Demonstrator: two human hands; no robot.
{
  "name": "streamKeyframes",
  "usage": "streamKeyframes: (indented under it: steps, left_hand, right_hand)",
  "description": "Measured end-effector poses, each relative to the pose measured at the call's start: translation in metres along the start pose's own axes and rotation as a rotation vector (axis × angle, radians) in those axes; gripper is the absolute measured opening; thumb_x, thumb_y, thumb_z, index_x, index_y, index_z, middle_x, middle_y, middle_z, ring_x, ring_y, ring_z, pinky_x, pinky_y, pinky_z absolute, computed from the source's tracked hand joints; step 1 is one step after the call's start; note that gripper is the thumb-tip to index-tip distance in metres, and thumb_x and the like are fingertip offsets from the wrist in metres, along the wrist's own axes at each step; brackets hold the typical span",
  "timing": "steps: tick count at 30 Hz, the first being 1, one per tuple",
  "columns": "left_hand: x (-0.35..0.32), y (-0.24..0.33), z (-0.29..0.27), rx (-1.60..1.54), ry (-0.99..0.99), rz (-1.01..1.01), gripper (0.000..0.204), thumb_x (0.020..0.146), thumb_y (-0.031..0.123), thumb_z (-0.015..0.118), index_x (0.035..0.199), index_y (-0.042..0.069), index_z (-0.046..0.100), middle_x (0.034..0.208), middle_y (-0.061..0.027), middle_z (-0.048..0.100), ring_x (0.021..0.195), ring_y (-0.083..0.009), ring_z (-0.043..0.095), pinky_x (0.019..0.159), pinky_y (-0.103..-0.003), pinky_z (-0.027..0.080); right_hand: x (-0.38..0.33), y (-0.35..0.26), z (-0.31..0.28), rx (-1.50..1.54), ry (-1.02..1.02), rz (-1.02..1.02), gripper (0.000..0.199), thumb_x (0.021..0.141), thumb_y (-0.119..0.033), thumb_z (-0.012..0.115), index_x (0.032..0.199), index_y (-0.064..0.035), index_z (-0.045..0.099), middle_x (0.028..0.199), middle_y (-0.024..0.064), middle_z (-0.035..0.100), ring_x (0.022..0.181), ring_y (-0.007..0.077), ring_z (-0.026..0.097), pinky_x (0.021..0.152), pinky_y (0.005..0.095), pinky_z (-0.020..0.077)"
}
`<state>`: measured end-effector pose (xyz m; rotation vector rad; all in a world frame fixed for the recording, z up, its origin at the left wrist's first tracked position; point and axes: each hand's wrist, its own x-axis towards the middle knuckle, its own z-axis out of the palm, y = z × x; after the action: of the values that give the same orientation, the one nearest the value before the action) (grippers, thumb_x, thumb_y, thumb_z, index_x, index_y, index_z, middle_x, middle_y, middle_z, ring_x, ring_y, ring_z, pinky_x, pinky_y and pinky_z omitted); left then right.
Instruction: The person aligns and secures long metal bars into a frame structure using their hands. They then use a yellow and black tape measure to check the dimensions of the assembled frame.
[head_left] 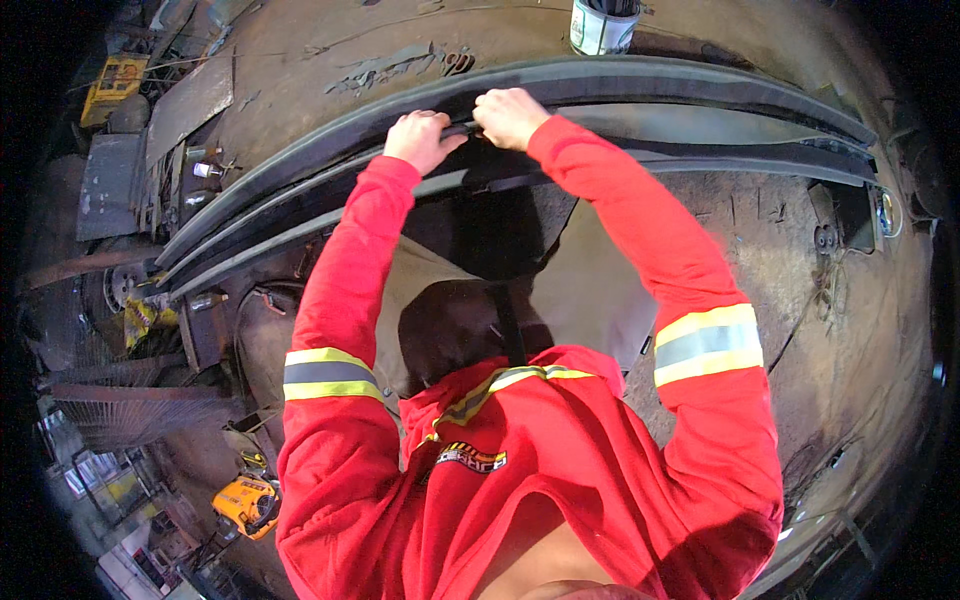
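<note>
Long dark metal beams (300, 165) lie side by side across the far part of the view, bent by the lens. My left hand (420, 140) is over the middle of the beams, fingers curled and thumb pointing right. Close to its right, my right hand (510, 117) is closed, knuckles up, with its fingertips bent down. A small dark piece seems to lie between the two hands, too shadowed to name. Whatever the fingers close on is hidden by the hands. Both arms are stretched forward in red sleeves with reflective bands.
A white bucket (603, 28) with dark items in it stands beyond the beams. Flat metal sheets (190, 108) and a yellow case (115, 88) lie at the far left. An orange machine (247, 505) sits at the lower left. Dark scraps (380, 70) are scattered on the brown floor.
</note>
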<state>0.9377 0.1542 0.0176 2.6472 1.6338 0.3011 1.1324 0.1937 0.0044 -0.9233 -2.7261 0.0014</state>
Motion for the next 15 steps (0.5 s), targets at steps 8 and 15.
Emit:
streamKeyframes:
  steps: [8,15]
  left_hand:
    - [0.0,0.012,0.026,0.154,0.209,0.002,0.035,0.065,0.035,0.074,0.076,0.007,0.059,0.075,-0.0091,0.063,0.079,-0.0275,0.061,0.075,-0.038,0.048]
    - [0.005,0.02,0.023,0.091,0.111,-0.095,0.037,0.066,0.037,0.075,0.081,0.006,0.063,0.08,-0.0115,0.065,0.083,-0.0293,0.062,0.078,-0.039,0.048]
  right_hand:
    - [-0.005,-0.019,0.024,-0.184,0.222,0.129,0.01,0.078,-0.017,0.058,0.076,-0.0125,0.066,0.083,0.0039,0.065,0.085,0.0198,0.062,0.071,0.0357,0.0462]
    - [-0.022,0.028,-0.025,0.455,-0.15,0.167,0.044,0.076,-0.043,0.067,0.097,-0.0041,0.068,0.096,0.0175,0.067,0.096,0.034,0.063,0.083,0.0442,0.0493]
